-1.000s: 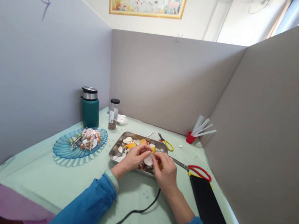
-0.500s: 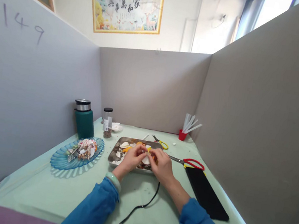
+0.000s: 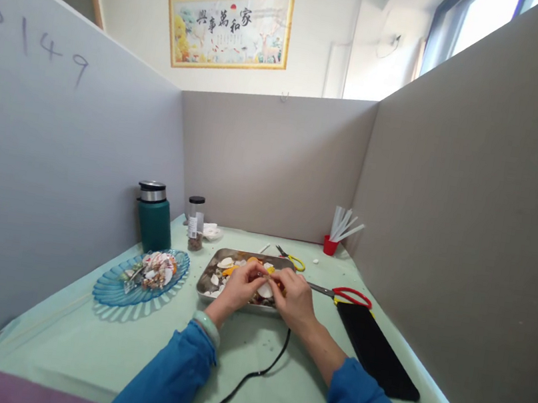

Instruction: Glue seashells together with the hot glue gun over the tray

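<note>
At the far left stands a pale partition (image 3: 54, 149) with "149" written on it, closing off that side of the worktop (image 3: 125, 348), which is covered in a light green cloth. On the cloth, near the partition, lies a blue glass plate (image 3: 107, 288) heaped with small shells. Behind it stands a dark green flask (image 3: 154, 218) with a steel cap, and just right of the flask a small clear jar (image 3: 194, 223) with a black lid. Next comes a shallow metal tray (image 3: 201, 283) holding loose white, orange and dark shells. The left hand (image 3: 236, 284), coming from a blue sleeve with a pale bangle at the wrist, is over the near edge of the tray, its fingers drawn narrow and pinching a white shell (image 3: 264, 290) just above the tray's contents. The right hand (image 3: 295, 300) meets it from the other side, fingers curled close and touching the same shell; I cannot tell whether it grips the shell or something else. A black cable (image 3: 247, 377) runs over the cloth up to the right wrist. Behind the tray lie yellow-handled scissors (image 3: 293, 259), and to the right of the hands, red-handled scissors (image 3: 343, 295). A red cup (image 3: 329, 244) of white sticks stands in the back corner, and a flat black pad (image 3: 375, 352) lies by the right partition.
</note>
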`<state>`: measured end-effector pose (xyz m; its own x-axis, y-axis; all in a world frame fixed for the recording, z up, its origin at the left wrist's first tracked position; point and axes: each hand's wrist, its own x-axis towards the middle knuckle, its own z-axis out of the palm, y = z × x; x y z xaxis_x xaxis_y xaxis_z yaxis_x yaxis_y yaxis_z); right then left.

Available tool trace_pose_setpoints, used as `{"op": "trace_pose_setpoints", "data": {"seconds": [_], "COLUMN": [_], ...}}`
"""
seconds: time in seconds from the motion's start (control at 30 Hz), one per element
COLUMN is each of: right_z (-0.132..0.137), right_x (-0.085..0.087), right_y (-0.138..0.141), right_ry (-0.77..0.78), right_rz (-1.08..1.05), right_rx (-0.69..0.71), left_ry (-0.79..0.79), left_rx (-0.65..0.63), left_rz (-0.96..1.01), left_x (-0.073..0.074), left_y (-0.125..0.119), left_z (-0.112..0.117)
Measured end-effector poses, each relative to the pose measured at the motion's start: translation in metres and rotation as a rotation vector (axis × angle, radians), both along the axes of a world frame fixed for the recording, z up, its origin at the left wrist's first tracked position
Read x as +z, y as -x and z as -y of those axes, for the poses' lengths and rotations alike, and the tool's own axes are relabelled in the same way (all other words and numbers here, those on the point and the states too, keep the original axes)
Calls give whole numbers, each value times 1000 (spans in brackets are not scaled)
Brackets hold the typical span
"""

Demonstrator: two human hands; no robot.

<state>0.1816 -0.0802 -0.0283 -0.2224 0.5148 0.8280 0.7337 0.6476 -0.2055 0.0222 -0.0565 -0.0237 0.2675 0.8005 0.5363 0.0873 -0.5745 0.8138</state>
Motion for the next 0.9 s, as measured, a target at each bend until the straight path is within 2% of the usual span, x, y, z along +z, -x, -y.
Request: {"op": "trace_pose_setpoints", "data": {"seconds": [0.3, 0.47, 0.57, 0.7, 0.9], "right_z": [0, 0, 1, 3, -2], "right_x": [0, 1, 3, 9, 28], "right_y": [2, 6, 9, 14, 19], "right_ry": [34, 51, 47, 86, 123], "right_rz": [5, -10, -16, 15, 133], "right_rx": [27, 5, -21, -41, -72], "left_ry": [-32, -81, -52, -15, 69], "left_rx": [60, 146, 116, 134, 97], "left_rz": [-27, -83, -50, -48, 37], "left_x": [-4, 2, 6, 8, 10], "left_y": [2, 3, 5, 10, 18], "left_z": [-1, 5, 7, 5, 3]}}
